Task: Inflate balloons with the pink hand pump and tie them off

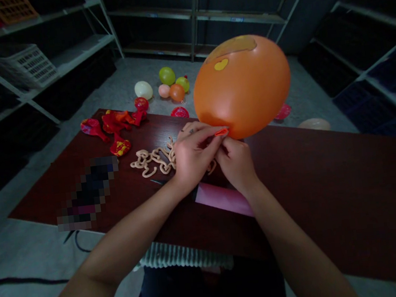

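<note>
Fingers of both hands pinch orange balloon point(241, 86) neck above table point(331, 186) middle.

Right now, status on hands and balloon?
Left hand and right hand both pinching neck of inflated orange balloon. Balloon held above table. Beige clips lie just left, nothing blocking.

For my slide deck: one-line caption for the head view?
Both hands, left hand and right hand, pinch an orange balloon's neck over a dark table.

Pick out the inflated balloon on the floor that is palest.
The cream-white balloon, leftmost of the floor cluster. The others beside it are green, pink, orange and yellow-green.
</note>
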Demonstrator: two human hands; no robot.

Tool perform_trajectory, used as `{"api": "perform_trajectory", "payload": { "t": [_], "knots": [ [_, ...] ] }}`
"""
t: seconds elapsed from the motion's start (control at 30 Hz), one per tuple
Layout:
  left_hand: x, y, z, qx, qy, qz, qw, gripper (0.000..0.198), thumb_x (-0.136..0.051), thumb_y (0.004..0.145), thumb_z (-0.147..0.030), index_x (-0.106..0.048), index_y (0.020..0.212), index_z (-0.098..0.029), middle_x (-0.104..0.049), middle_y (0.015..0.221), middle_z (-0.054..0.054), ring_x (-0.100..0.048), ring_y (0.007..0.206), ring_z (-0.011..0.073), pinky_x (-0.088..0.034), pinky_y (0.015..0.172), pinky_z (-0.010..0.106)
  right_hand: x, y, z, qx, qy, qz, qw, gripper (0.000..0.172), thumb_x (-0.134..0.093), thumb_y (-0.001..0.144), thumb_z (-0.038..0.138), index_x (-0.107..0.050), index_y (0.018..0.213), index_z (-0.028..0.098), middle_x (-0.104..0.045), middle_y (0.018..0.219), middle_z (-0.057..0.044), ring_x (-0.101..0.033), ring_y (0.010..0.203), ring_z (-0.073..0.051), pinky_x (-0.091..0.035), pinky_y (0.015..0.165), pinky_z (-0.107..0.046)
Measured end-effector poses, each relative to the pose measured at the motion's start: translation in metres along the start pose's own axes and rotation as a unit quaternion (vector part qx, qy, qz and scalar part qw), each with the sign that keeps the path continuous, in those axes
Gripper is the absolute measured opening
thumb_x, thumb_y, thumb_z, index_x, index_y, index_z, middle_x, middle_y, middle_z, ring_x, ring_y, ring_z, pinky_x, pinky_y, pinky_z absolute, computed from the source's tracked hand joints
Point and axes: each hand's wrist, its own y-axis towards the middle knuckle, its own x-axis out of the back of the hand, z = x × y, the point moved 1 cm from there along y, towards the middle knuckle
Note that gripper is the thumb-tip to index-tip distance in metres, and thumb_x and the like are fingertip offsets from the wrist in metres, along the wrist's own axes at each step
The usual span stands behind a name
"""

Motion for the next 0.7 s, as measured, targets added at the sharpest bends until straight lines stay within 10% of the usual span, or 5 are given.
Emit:
{"api": "perform_trajectory", "payload": {
  "t": [0.23, 0.37, 0.5, 0.7],
  "knots": [
    [0.003, 0.011, 0.019, 0.053, -0.054, -0.008, 0.997, 0.007, -0.074, 0.093, -0.025, -0.078, 0.091, -0.02, -0.074, 0.089, 0.004, -0.068, 0.085, 0.0183, -0.052, 0.081, 0.033, 0.012, 0.01, 0.002, -0.077, 0.363, 0.031, 0.928, 0.036, -0.06, 0.092, 0.05, -0.058, 0.066, 0.024, -0.061, 0.063, 0.002, -0.056, 0.058, -0.012, -0.045, 0.059, -0.027],
    [0.006, 0.006, 0.011, -0.133, 0.081, 0.056, 0.986, 0.007, -0.069, 0.097, -0.023, -0.075, 0.099, -0.021, -0.074, 0.098, 0.005, -0.066, 0.095, 0.021, -0.048, 0.086, 0.037, 0.012, 0.015, -0.009, -0.179, 0.436, -0.004, 0.882, 0.039, -0.07, 0.08, 0.05, -0.051, 0.058, 0.023, -0.051, 0.054, 0.005, -0.048, 0.051, -0.009, -0.041, 0.052, -0.024],
    [0.006, 0.002, -0.001, -0.351, 0.196, 0.164, 0.901, 0.015, -0.059, 0.101, -0.012, -0.07, 0.11, -0.016, -0.073, 0.108, 0.005, -0.066, 0.095, 0.0193, -0.043, 0.082, 0.035, 0.009, 0.018, -0.02, -0.266, 0.42, -0.041, 0.867, 0.038, -0.077, 0.062, 0.044, -0.046, 0.055, 0.023, -0.043, 0.053, 0.008, -0.039, 0.047, -0.006, -0.032, 0.044, -0.022],
    [0.009, 0.009, -0.011, -0.371, 0.233, 0.283, 0.853, 0.02, -0.047, 0.106, -0.011, -0.067, 0.103, -0.015, -0.073, 0.117, 0.005, -0.067, 0.093, 0.0167, -0.04, 0.076, 0.034, 0.005, 0.016, -0.024, -0.309, 0.409, 0.005, 0.858, 0.028, -0.075, 0.056, 0.043, -0.058, 0.061, 0.021, -0.052, 0.056, 0.006, -0.04, 0.048, -0.007, -0.027, 0.042, -0.022]
  ]
}}
